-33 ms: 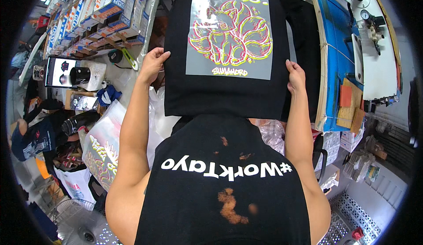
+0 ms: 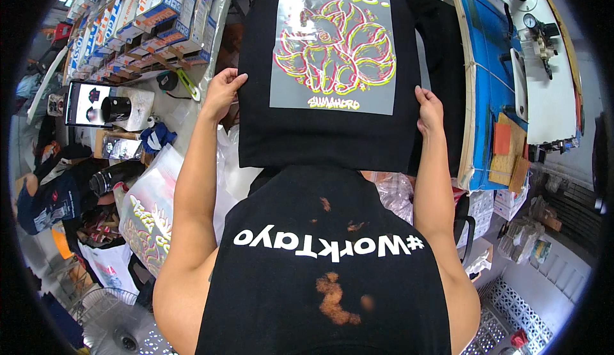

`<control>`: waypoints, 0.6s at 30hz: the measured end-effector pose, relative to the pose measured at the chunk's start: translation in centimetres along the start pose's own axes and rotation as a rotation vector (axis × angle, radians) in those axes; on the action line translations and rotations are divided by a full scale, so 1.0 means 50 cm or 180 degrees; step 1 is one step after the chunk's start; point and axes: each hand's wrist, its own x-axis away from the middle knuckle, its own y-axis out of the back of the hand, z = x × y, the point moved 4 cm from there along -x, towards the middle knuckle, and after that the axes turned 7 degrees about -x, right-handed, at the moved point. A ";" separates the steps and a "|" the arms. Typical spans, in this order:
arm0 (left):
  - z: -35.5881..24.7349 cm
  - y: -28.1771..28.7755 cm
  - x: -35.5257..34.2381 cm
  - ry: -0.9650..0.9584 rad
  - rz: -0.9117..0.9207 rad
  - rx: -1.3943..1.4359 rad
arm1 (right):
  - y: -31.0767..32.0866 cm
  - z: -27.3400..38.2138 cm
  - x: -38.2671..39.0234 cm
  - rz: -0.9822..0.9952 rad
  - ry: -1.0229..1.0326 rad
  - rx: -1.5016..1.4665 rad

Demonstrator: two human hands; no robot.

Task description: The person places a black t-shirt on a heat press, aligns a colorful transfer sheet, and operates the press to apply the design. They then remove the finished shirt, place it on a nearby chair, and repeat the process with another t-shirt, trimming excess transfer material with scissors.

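Note:
A black shirt [image 2: 320, 139] lies spread out in front of me, its lower edge close to my chest. On it rests a glossy grey transfer sheet [image 2: 334, 51] with a fox-like drawing in pink, yellow and white outlines, and lettering above and below. My left hand [image 2: 222, 94] is closed in a pinch on the shirt's left edge. At the opposite edge, my right hand [image 2: 430, 108] is closed too, thumb up, gripping the fabric. More black cloth [image 2: 442, 80] lies just right of the shirt, partly covered by it.
Stacked blue-and-white boxes [image 2: 147, 19] fill the back left, near a screen [image 2: 87, 104] and a black cup [image 2: 116, 109]. A blue board [image 2: 489, 54] stands close on the right, beside a white machine with a pressure gauge [image 2: 529, 21]. Printed sheets [image 2: 150, 208] hang by my left arm.

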 end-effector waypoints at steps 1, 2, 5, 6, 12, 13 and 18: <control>0.001 -0.004 0.001 -0.0013 -0.0060 -0.0004 | -0.002 0.001 0.000 -0.0092 0.0058 0.0093; 0.003 -0.007 0.001 0.0100 -0.0186 -0.0016 | -0.006 0.003 -0.001 -0.0184 0.0114 0.0188; -0.038 -0.023 0.031 -0.0958 -0.1300 -0.1467 | -0.017 0.022 0.021 -0.0473 0.0358 0.0926; -0.053 -0.041 0.050 -0.1436 -0.1461 -0.1919 | -0.020 0.034 0.034 -0.0574 0.0447 0.1254; -0.069 -0.169 0.155 -0.2911 -0.1131 -0.2855 | 0.072 0.242 0.201 -0.1312 0.3389 0.2668; -0.065 -0.178 0.158 -0.2802 -0.1180 -0.2938 | 0.125 0.293 0.226 -0.1765 0.3641 0.2838; -0.054 -0.184 0.153 -0.2712 -0.1383 -0.2839 | 0.404 0.453 0.283 -0.3288 0.3637 0.3526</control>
